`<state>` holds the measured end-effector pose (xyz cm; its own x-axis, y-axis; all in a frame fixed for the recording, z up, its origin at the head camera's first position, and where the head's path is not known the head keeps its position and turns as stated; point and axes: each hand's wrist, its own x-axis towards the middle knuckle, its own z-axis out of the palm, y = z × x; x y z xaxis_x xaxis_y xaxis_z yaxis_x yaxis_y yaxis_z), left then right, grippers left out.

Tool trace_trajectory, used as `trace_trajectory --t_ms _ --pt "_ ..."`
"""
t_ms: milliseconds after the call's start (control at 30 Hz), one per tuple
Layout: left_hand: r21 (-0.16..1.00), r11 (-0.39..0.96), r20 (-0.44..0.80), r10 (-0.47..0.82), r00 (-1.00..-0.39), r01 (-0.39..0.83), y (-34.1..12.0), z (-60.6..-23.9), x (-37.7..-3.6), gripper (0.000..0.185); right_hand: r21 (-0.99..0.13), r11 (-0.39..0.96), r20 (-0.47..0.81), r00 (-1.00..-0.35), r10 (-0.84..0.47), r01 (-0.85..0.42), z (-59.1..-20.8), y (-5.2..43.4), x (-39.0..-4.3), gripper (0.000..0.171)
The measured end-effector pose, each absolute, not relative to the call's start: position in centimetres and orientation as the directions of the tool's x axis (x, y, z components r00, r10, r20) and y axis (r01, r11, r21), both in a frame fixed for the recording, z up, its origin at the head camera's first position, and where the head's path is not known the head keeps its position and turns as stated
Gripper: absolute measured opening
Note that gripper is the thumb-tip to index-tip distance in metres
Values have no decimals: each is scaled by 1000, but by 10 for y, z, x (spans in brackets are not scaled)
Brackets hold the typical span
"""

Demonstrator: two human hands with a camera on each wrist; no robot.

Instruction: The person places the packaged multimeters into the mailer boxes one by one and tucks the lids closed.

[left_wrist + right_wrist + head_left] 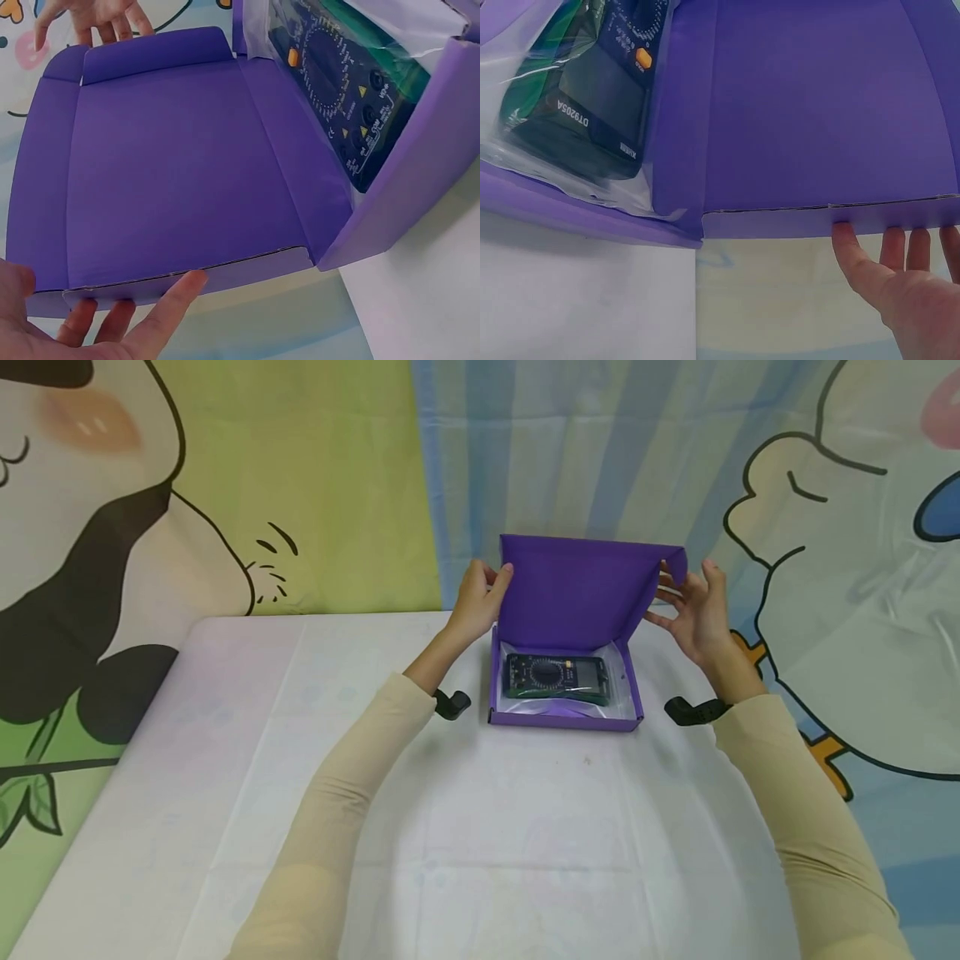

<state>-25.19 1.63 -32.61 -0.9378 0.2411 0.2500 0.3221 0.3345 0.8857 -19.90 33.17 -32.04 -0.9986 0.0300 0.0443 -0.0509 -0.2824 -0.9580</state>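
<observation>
A purple cardboard box (566, 723) stands on the white-covered table with its lid (577, 589) raised. Inside lies a dark digital multimeter (557, 678) in a clear plastic bag (547, 176); a green edge shows along its side, and the right wrist view reads DT9205A on it. My left hand (480, 597) holds the lid's left side near its upper corner, thumb at the edge and fingers against the outer side flap (262, 271). On the other side, my right hand (697, 614) touches the right side flap (780, 223) with extended fingertips, its thumb raised away from the lid.
The white table cover (495, 843) spreads in front of the box. Behind it hangs a cloth backdrop (322, 485) with large cartoon figures and blue stripes. Black wrist mounts (452, 704) stick out near both cuffs.
</observation>
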Motion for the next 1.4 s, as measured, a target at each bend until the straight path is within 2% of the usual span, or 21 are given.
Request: trace_trajectory --t_ms 233,467,767,1100,1400 --pt "814 419 318 255 -913 401 14 -329 -252 33 -966 -248 61 -997 43 -70 -322 328 -199 64" --pt "773 470 359 230 -905 426 13 -330 -251 30 -968 -242 54 -998 36 -61 -321 325 -199 63" --pt "810 418 341 234 -911 411 10 -330 -250 37 -970 -239 38 -999 39 -46 -320 323 -199 61" --pt "862 341 306 239 -922 375 7 -328 -249 53 -985 -173 -4 -997 79 -10 -309 318 -195 46" --pt "924 240 236 260 -936 299 2 -330 -248 53 -966 -258 9 -997 77 -29 -314 322 -190 36"
